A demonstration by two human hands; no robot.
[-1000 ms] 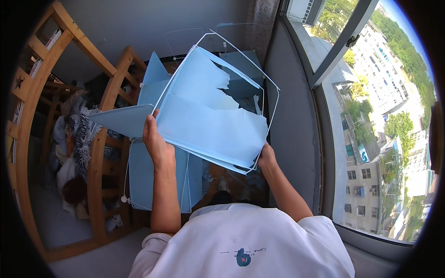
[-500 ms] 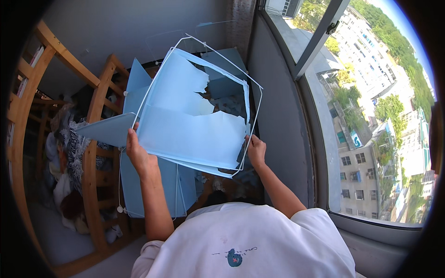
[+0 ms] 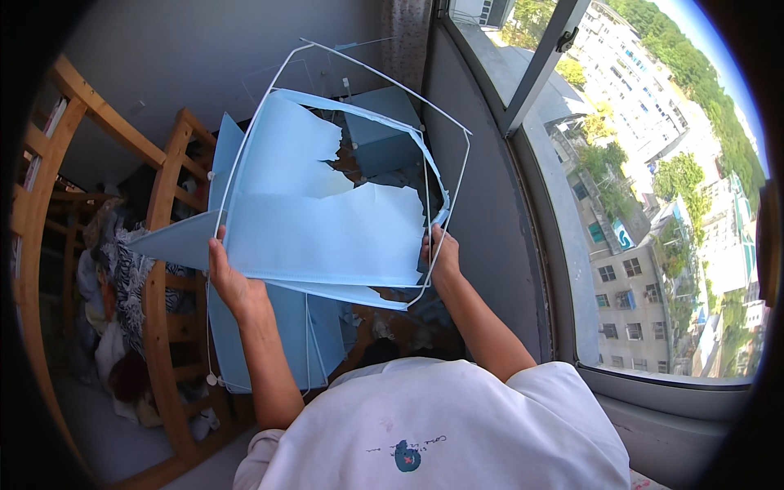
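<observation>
Left of the window [image 3: 637, 269], we hold a torn blue sheet [image 3: 327, 237] up before us, set within a white wire frame [image 3: 467, 131]. On the side away from the window, our left hand [image 3: 233, 286] is closed on the frame's edge, though part of its grip is hidden. On the side nearer the window, our right hand [image 3: 443, 255] grips the opposite edge, close to where the torn border meets the wire. We likely grasp two sides because such thin wire would tip or twist in one hand. A ragged hole opens the sheet on its window side, so we see through to a blue box [image 3: 384, 147] behind. Farther from the window, a blue panel [image 3: 184, 238] slants near our left hand, with a wooden bed frame [image 3: 162, 351] beside it, probably crowded by the narrow room.
</observation>
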